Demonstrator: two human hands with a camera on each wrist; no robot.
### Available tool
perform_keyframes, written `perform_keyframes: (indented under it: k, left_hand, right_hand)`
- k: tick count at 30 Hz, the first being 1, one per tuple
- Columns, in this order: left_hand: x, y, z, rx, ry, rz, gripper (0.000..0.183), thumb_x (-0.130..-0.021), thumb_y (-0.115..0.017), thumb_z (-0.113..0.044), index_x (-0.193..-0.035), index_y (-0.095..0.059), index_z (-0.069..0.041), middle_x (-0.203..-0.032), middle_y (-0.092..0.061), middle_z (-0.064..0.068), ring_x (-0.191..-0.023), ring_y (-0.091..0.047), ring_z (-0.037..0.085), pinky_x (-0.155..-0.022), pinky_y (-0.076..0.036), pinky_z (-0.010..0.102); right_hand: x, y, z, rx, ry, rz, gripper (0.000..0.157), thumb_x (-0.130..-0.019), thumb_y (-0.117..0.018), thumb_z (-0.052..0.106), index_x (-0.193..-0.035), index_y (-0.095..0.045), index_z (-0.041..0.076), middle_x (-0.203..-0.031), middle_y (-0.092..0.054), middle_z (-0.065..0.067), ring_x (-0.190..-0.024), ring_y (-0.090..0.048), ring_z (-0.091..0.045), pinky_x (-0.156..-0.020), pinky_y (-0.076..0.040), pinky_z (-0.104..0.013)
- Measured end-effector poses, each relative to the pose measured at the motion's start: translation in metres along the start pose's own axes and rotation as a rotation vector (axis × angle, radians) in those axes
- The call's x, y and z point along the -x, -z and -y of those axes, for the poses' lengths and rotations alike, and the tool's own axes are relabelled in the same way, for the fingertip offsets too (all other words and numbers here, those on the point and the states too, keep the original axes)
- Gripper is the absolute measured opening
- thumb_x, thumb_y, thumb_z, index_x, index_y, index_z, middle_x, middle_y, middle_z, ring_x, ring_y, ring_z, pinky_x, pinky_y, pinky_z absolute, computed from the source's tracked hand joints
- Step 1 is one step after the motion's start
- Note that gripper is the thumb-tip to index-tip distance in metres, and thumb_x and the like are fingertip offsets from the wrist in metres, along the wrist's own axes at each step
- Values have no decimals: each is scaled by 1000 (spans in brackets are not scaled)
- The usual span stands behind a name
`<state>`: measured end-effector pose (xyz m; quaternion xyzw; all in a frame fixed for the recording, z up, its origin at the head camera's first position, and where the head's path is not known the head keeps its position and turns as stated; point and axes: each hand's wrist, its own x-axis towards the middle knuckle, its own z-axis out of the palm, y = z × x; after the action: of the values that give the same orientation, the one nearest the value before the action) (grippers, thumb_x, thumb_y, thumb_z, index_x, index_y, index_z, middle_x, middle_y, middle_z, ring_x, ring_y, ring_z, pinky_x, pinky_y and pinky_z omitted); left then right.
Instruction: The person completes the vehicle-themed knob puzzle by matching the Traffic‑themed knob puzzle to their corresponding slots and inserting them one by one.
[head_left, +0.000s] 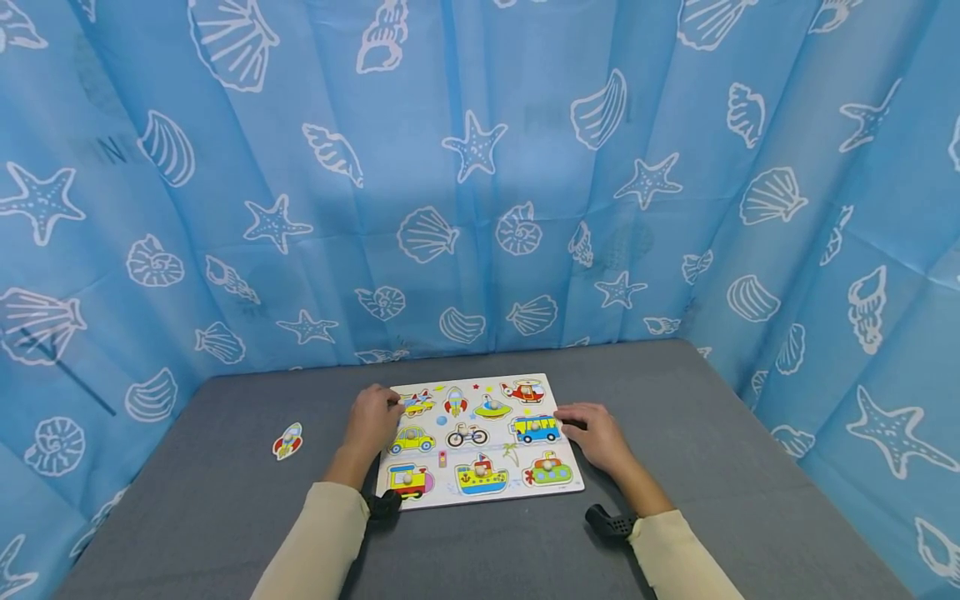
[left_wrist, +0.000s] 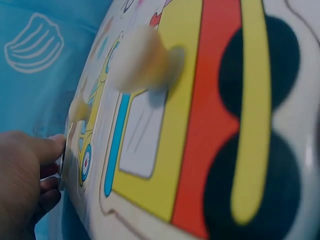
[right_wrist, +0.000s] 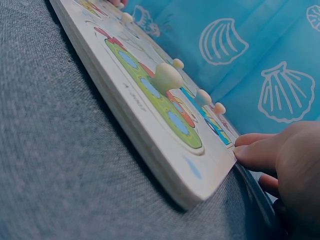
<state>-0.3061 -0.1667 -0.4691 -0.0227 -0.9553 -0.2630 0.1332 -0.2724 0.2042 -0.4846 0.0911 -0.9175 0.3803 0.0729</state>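
A white wooden peg puzzle board (head_left: 450,454) with colourful vehicle pictures lies on the grey table. My left hand (head_left: 375,419) grips its left edge near the airplane and the yellow car (head_left: 411,439). In the left wrist view, the thumb and curled fingers of the left hand (left_wrist: 25,175) meet at the board's rim, past the train piece (left_wrist: 200,100). At the right edge, beside the blue bus piece (head_left: 536,428), my right hand (head_left: 600,435) holds the board. In the right wrist view, the right hand's thumb and forefinger (right_wrist: 255,147) pinch the rim beyond the green submarine piece (right_wrist: 150,90).
A loose rocket piece (head_left: 288,442) lies on the grey tabletop (head_left: 225,517), left of the board. Round wooden knobs stand up from several pieces. A blue curtain (head_left: 480,208) with white shells and starfish hangs behind the table and along its sides.
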Motion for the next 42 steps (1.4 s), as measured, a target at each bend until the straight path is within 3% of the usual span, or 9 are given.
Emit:
perform_keyframes:
  k: [14, 33, 42]
  left_hand:
    - [-4, -10, -13, -13, 72, -18, 21, -92, -68, -13, -109, -72, -1, -100, -60, 8, -95, -54, 26, -83, -48, 42]
    - [-11, -12, -19, -51, 53, 20, 18, -93, -66, -13, -106, -72, -2, -102, -62, 9, -94, -52, 24, -84, -48, 39]
    - [-11, -12, -16, -49, 33, 7, 19, -92, -69, -13, -106, -73, -3, -102, -63, 9, -94, -53, 25, -84, -48, 40]
  right_hand:
    - [0, 0, 0, -8, 13, -4, 27, -90, -66, 2, -117, -70, 2, -126, -62, -16, -126, -44, -38, -103, -31, -57]
    - [0, 0, 1, 2, 23, -7, 27, -90, -66, 2, -117, -70, 2, -125, -62, -16, -126, -44, -39, -103, -31, -58]
    - [-1, -1, -1, 5, 22, -13, 27, -90, -66, 2, -117, -70, 2, -124, -63, -15, -125, -45, -38, -103, -31, -57]
